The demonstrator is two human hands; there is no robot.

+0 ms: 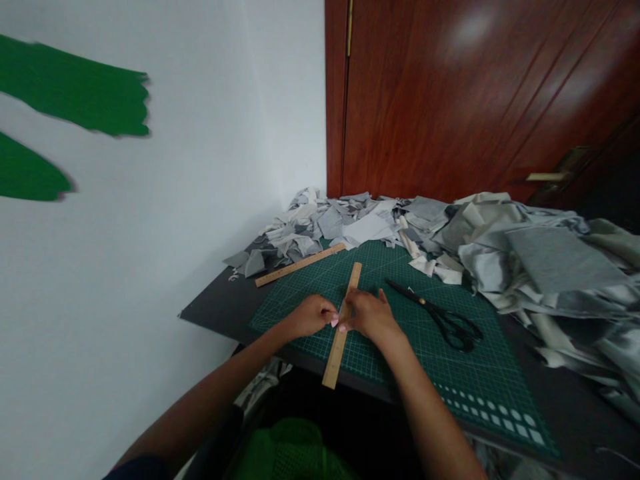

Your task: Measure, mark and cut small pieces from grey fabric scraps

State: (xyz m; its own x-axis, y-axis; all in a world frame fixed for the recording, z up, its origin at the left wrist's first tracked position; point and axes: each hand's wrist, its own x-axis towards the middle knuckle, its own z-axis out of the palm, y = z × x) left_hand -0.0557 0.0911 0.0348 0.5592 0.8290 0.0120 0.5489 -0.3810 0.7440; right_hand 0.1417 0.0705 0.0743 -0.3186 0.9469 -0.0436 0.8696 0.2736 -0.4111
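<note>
Progress: handwork at the nearer wooden ruler (337, 350) looks under way; what is left can't be told.
Ruler: lies across the green cutting mat (425, 360), overhanging its near edge.
Scissors (423, 302): set down on the mat's right half.
Left hand (316, 315): fingertips curled together; whether gripping anything, can't tell.
Right hand (369, 315): partly open, fingertips touching the ruler.

Wooden ruler (337, 350) partly hidden by fingers (356, 303), door (450, 100) cut off

light soft, dimmish | glare high on door (465, 100) | deep shadow beneath table (215, 310) | edges stretched | detail soft
</note>
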